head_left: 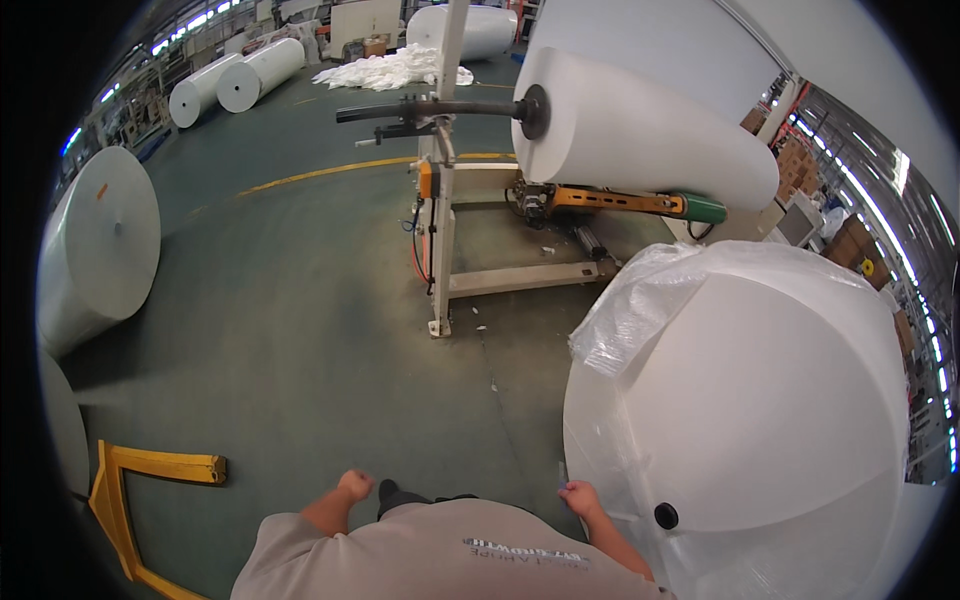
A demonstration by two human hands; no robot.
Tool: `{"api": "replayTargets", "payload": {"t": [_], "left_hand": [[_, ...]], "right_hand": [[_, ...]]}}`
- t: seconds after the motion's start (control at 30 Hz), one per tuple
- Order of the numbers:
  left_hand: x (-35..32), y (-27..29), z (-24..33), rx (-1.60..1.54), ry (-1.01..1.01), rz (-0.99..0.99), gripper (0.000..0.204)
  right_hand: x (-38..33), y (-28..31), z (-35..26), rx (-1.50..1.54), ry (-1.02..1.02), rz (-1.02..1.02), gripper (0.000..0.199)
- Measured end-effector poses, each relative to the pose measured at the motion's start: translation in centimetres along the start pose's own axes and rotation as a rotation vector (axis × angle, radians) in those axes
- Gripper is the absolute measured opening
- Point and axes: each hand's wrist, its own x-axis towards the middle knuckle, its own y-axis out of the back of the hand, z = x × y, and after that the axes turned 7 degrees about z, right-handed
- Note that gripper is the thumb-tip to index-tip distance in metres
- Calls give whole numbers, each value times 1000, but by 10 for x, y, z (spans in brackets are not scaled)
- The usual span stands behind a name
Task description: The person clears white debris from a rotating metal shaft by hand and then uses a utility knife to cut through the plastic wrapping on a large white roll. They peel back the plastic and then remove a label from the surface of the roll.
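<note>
My right hand (578, 497) is closed around a small, thin, bluish-grey thing, too small to name, whose tip points up. Close beside that hand stands a very large white roll (770, 400) in clear plastic film (640, 315), bunched loose along its upper edge. A black plug (666, 516) sits in the middle of the roll's end face. My left hand (357, 485) hangs over the floor by my other side, fingers curled, with nothing seen in it.
Ahead stands a white metal frame (443, 230) with a black shaft (440, 109) carrying another white roll (650, 125). An orange and green arm (630, 202) lies under it. A yellow bent steel bar (165, 464) is at lower left, near a big wrapped roll (100, 240).
</note>
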Motion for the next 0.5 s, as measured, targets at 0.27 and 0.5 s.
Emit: {"api": "replayTargets", "payload": {"t": [0.27,0.5], "left_hand": [[-5,119,-165,-127,324,71,24],[60,193,-193,-403,307,246,14]], "right_hand": [[-15,-113,-27,-150,-153,215,54],[28,-191,-52,-956,186,-597,37]]}}
